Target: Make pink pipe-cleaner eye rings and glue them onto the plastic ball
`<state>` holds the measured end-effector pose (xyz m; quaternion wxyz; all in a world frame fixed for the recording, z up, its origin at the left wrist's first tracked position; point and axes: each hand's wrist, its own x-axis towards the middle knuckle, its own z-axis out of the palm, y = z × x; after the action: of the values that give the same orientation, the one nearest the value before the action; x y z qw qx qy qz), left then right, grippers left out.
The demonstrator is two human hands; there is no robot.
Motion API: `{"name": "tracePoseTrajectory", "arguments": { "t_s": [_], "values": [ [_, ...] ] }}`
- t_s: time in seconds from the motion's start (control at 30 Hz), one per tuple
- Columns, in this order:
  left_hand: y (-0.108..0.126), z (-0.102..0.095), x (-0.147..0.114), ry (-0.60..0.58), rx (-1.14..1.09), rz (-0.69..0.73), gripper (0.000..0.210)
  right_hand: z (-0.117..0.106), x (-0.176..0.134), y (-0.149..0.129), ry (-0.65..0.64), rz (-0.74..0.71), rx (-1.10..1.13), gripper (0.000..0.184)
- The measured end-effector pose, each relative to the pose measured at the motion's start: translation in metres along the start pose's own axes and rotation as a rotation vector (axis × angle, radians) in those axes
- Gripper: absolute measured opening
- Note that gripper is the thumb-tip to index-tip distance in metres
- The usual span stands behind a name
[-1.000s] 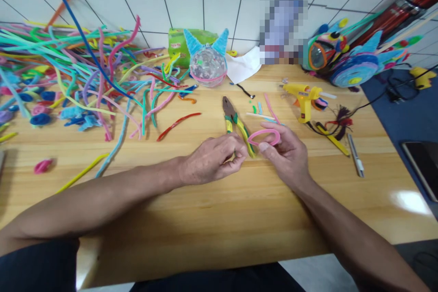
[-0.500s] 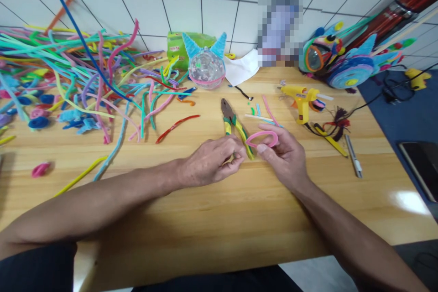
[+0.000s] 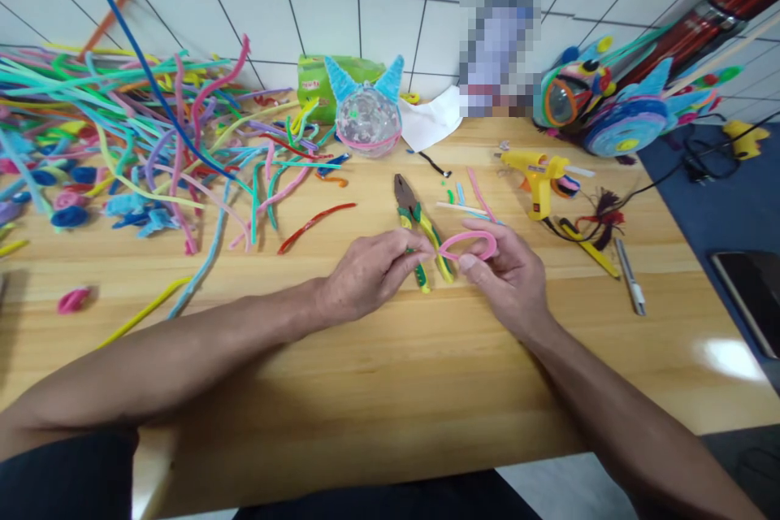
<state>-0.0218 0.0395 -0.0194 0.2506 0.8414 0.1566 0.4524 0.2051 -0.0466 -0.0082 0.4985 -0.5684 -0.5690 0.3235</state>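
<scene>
My right hand (image 3: 510,276) pinches a pink pipe cleaner (image 3: 483,236) bent into a narrow, pointed loop. Close to the loop's pointed left end, the thumb and fingers of my left hand (image 3: 371,272) are pressed together; whether they hold anything is too small to see. Under and behind that hand lie pliers (image 3: 405,193) with yellow-green handles, jaws toward the wall. Beyond the pliers stands a clear ball (image 3: 369,128) with two blue fuzzy ears and a pink band around it.
A tangled heap of colourful pipe cleaners (image 3: 152,122) covers the back left. Toward the right are a yellow glue gun (image 3: 536,179) with a cord, a yellow cutter (image 3: 590,250), a silver pen-like tool (image 3: 630,276) and fuzzy blue crafts (image 3: 627,128). Pipe cleaner scraps (image 3: 463,207) lie behind my right hand.
My left hand has shifted slightly up and its fingers have straightened into a pinch beside the loop's tip, uncovering more of the plier handles. My right hand has barely moved.
</scene>
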Motion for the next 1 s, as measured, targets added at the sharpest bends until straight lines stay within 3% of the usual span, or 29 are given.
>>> {"name": "tracePoseTrajectory", "arguments": {
  "t_s": [0.17, 0.33, 0.53, 0.63, 0.7, 0.87, 1.0],
  "values": [
    [-0.004, -0.001, 0.003, 0.076, -0.043, -0.182, 0.01, -0.001, 0.0, 0.001, 0.0, -0.003, 0.01, 0.038],
    [-0.009, 0.001, 0.006, 0.085, -0.09, -0.184, 0.008, -0.001, -0.001, 0.001, -0.005, 0.025, -0.01, 0.039],
    [-0.005, -0.001, 0.009, -0.128, -0.177, -0.176, 0.016, 0.0, -0.003, 0.004, -0.023, 0.007, -0.014, 0.039],
    [-0.003, -0.001, 0.01, -0.168, -0.26, -0.213, 0.015, 0.0, -0.003, 0.007, -0.055, -0.021, -0.088, 0.041],
    [-0.004, -0.001, 0.01, -0.125, -0.306, -0.295, 0.02, 0.0, -0.002, 0.01, -0.067, -0.089, -0.174, 0.044],
    [-0.011, 0.001, 0.011, 0.128, -0.411, -0.523, 0.029, 0.008, -0.002, 0.017, -0.161, -0.397, -0.519, 0.068],
    [-0.017, 0.004, 0.013, 0.157, -0.471, -0.582, 0.031, 0.017, -0.002, 0.019, -0.187, -0.508, -0.657, 0.065]
  ]
}}
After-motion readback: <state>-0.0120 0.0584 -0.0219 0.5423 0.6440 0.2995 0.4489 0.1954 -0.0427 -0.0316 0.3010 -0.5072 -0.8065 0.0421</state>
